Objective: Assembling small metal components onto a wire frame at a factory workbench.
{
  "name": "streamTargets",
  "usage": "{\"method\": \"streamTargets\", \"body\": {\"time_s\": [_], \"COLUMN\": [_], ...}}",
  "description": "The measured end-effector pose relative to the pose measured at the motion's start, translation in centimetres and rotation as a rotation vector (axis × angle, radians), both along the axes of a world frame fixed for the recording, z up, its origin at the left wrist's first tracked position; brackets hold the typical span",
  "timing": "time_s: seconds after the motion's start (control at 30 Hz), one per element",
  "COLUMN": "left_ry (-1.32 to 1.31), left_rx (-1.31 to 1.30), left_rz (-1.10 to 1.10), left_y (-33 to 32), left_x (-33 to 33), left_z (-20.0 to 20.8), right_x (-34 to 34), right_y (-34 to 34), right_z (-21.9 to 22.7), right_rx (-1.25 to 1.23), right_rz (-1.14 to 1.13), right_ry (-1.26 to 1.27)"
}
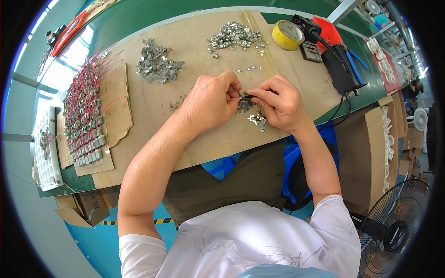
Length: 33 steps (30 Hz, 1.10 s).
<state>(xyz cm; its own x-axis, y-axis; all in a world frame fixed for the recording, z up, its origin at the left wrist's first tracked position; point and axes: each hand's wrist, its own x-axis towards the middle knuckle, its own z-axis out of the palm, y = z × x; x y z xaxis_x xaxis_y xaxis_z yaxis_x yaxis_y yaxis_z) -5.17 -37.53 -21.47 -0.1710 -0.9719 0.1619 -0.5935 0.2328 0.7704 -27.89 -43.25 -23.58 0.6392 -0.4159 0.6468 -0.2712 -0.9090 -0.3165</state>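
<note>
Over the cardboard-covered bench, my left hand is closed, its fingertips pinched together on something too small to make out. Close beside it, my right hand grips a thin dark tool, perhaps tweezers, pointing toward the left fingertips. Just under the hands lies a patch of small dark bits. A little cluster of shiny metal pieces sits near my right hand. Beyond the hands, several small silver parts lie in a loose row.
A heap of flat metal pieces and a pile of round silver parts lie farther back. Red-wired small motors cover the left side. Yellow tape, a black soldering station and a fan stand right.
</note>
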Motion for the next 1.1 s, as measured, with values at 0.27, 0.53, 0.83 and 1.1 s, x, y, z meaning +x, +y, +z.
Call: {"method": "streamTargets", "body": {"time_s": [0.27, 0.53, 0.83, 1.1], "left_ry": [-0.006, 0.004, -0.016, 0.001], "left_rx": [0.005, -0.013, -0.065, -0.106], "left_rz": [0.003, -0.002, -0.047, -0.085], "left_y": [0.4, -0.1, 0.0, 0.6], "left_x": [0.0, 0.2, 0.2, 0.1], "left_z": [0.0, -0.1, -1.1, -1.1], "right_x": [-0.1, 0.2, 0.5, -0.1], "right_y": [0.5, -0.5, 0.0, 0.8], "right_z": [0.1, 2.0, 2.8, 3.0], "right_rx": [-0.020, -0.017, 0.002, 0.127], "right_rz": [0.002, 0.034, 0.041, -0.021], "right_ry": [0.031, 0.201, 0.258, 0.186]}}
